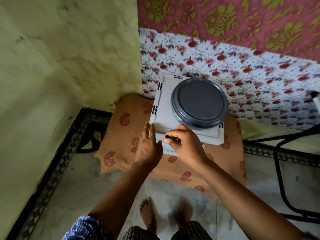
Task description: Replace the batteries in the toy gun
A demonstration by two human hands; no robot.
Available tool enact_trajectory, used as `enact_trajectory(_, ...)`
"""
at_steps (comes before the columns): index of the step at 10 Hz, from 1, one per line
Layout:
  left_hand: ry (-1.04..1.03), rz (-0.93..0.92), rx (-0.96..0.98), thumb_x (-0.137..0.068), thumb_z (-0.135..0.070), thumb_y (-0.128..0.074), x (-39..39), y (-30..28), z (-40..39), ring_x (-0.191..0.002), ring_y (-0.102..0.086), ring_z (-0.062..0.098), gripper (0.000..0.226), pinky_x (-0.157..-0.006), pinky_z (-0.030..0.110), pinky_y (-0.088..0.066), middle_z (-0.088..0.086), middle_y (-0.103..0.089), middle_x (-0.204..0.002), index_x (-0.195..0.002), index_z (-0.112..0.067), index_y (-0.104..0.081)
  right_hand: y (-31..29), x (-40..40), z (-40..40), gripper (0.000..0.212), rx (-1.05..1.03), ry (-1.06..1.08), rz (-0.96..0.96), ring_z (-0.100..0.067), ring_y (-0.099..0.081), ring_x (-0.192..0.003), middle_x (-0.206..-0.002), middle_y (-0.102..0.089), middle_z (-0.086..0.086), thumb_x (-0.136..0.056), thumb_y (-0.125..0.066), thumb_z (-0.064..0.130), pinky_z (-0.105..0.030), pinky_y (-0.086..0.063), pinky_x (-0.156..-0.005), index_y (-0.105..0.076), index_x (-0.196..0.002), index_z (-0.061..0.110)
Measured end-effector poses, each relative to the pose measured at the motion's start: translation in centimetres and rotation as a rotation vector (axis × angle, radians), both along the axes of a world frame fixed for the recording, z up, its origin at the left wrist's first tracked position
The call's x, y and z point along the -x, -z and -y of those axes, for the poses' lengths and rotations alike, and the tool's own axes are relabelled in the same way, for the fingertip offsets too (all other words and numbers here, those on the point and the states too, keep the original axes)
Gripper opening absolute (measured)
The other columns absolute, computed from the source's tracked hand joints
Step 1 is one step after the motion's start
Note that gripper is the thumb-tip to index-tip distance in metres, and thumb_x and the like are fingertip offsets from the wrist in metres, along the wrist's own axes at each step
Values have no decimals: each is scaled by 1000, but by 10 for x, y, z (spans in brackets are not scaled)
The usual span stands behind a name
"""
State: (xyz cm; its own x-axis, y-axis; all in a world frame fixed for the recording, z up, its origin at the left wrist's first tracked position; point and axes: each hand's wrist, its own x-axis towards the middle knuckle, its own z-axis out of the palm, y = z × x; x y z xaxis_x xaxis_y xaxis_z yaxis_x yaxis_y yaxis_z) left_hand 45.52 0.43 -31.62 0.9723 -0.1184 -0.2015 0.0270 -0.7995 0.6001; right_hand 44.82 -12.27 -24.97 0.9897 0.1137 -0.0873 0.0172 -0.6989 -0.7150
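We see a pale grey plastic drawer unit [162, 108], boxy with slotted edges, carrying a round dark grey lid [200, 103] with a raised rim; what lies under it is hidden. Our right hand [186, 144] curls round a slim black tool [173, 138], pinched at the unit's front edge. Our left hand [147, 146] hangs released, fingers straight, just beside that corner. We cannot find the toy gun; a paisley orange cloth [124, 135] lies on the floor
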Motion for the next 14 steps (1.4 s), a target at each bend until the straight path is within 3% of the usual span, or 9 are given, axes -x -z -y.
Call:
enact_trajectory(1,105,-37,-140,-95,-24,-39,0,3,-5,-146,-1,30,73,-118,35,-11,16,15,-157,-149,-5,7,-10,-22,-10,11,29,-169,117,-4,-49,-61,-78,-57,3,-80,-66,16,-13,-36,-61,-73,-89,17)
enact_trajectory(2,175,-62,-238,-96,-26,-37,1,1,-10,-146,-2,31,75,-117,36,-10,16,22,-155,-147,-6,14,-12,-44,-16,16,178,-282,222,-16,-61,-72,-86,-64,-1,-82,-61,12,-28,-47,-65,-71,-93,17)
enact_trajectory(3,215,-54,-291,-96,-28,-34,-1,2,-14,-146,0,29,76,-117,37,-10,16,25,-154,-145,-5,20,-12,-61,-21,28,587,-341,253,-29,-61,-92,-100,-60,-7,-82,-53,3,-36,-48,-70,-66,-104,14)
enact_trajectory(4,252,-58,-329,-96,-27,-33,-2,1,-15,-146,1,30,77,-117,38,-10,17,24,-154,-144,-3,21,-12,-70,-37,32,909,-359,110,-32,-53,-108,-118,-54,-13,-85,-47,3,-37,-45,-85,-60,-114,7)
enact_trajectory(5,281,-73,-354,-95,-26,-34,-2,-1,-17,-146,2,30,77,-117,39,-9,19,23,-154,-144,-2,21,-5,-75,-49,33,993,-327,67,-33,-51,-114,-125,-53,-16,-88,-44,4,-37,-44,-89,-58,-118,5)
enact_trajectory(8,311,-129,-340,-96,-28,-36,-7,-2,-21,-144,-11,33,77,-116,43,-17,21,9,-157,-146,-4,17,0,-88,-61,28,1023,-243,-46,-27,-57,-111,-119,-61,-10,-92,-48,19,-35,-43,-88,-57,-117,12)
enact_trajectory(10,317,-131,-326,-94,-28,-37,-7,-2,-23,-142,-15,35,78,-116,44,-19,22,-1,-156,-146,-4,17,-1,-89,-66,28,981,-189,-114,-28,-56,-112,-121,-61,-12,-90,-51,16,-35,-46,-86,-60,-117,10)
enact_trajectory(12,269,-154,-238,-94,-26,-40,-16,-7,-25,-144,-12,31,80,-117,45,-18,16,-4,-158,-146,-5,17,-9,-88,-63,33,868,-140,-172,-30,-55,-117,-126,-59,-13,-90,-44,7,-38,-47,-90,-56,-121,11)
enact_trajectory(14,226,-155,-203,-97,-29,-37,-5,-19,-27,-146,1,32,77,-119,45,-11,18,7,-158,-146,-1,15,-22,-48,-43,26,702,31,-100,-28,-61,-104,-111,-65,-9,-89,-49,7,-34,-50,-76,-56,-113,13)
